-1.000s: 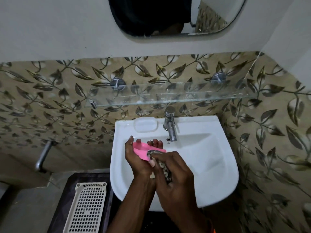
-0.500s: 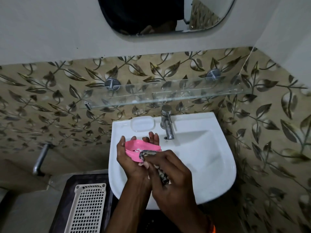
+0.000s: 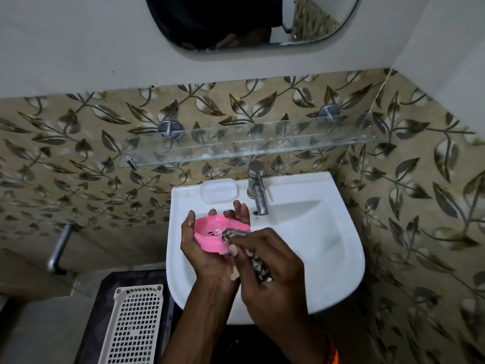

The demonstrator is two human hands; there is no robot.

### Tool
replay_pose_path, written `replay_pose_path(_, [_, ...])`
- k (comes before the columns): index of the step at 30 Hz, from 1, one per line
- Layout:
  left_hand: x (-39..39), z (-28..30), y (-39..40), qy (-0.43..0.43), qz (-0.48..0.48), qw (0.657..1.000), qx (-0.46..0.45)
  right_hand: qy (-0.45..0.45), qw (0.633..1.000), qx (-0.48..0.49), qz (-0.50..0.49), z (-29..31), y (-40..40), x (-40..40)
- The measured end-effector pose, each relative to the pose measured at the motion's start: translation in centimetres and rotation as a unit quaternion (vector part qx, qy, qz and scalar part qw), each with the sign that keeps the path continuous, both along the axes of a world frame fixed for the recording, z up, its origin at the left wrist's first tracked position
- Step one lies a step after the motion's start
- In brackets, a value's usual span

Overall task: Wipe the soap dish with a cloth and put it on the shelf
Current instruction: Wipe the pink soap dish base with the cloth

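While the left hand [image 3: 207, 248] cups the pink dish [image 3: 214, 236] from below, the dish sits tilted over the left part of the white sink [image 3: 315, 245], its hollow facing up and toward the camera. That hand's grip is curled round the dish: the thumb lies along the left rim and the fingertips rise past the far rim. Small slots show in the dish's floor.

Pinched in the right hand [image 3: 270, 266] is a cloth [image 3: 258, 266], dark with pale speckles. Its bunched end presses into the right side of the dish, and the rest trails down under the fingers. This grip is narrow and closed on the cloth, the thumb lying at the dish's near right edge. An orange band shows at the right wrist.

Behind the hands, a steel tap [image 3: 258, 191] stands at the back of the sink. A shallow soap recess [image 3: 219, 190] is moulded into the sink ledge just left of the tap.

Above the sink, a glass shelf [image 3: 262, 151] runs along the wall on two round metal mounts, well apart from the dish. Leaf-patterned tiles [image 3: 78, 153] cover the wall behind it and to the right. A mirror [image 3: 249, 22] hangs higher on the plain wall.

Lower left, a cream perforated basket [image 3: 133, 327] lies beside the sink, and a metal pipe [image 3: 59, 248] juts from the wall.
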State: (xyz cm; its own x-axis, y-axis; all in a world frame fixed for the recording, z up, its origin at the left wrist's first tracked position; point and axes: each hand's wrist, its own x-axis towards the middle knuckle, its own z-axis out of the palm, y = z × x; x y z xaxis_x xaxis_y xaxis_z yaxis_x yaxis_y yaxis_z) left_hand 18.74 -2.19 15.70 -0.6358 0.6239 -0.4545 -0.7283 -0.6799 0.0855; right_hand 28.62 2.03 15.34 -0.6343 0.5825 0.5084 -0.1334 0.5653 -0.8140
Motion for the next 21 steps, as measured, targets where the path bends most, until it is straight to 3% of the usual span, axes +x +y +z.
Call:
replay_pose_path(5, [0.4, -0.3, -0.5, 0.054, -0.053, 0.997, 0.007, -0.037, 0.971, -0.232, -0.040, -0.5, 2.3, -0.1])
replay_pose_path(8, [-0.2, -0.3, -1.0, 0.100, -0.132, 0.986, -0.015, -0.011, 0.959, -0.279, -0.039, -0.9, 2.3, 0.3])
replay_pose_path(11, [-1.0, -0.9, -1.8, 0.158, -0.200, 0.963, -0.084, 0.036, 0.968, -0.246, -0.038, -0.2, 2.9, 0.8])
replay_pose_path(14, [-1.3, -1.6, -2.7, 0.208, -0.239, 0.933, -0.171, 0.019, 0.985, -0.171, -0.020, 0.0, 3.2, 0.9])
replay_pose_path(18, [-1.2, -1.8, -2.9, 0.271, -0.245, 0.872, -0.327, -0.011, 0.991, -0.134, -0.002, -0.7, 2.5, 1.5])
replay_pose_path(21, [-0.8, -1.6, -2.6, 0.306, -0.242, 0.831, -0.396, -0.016, 0.998, -0.053, 0.019, -1.4, 1.7, 2.6])
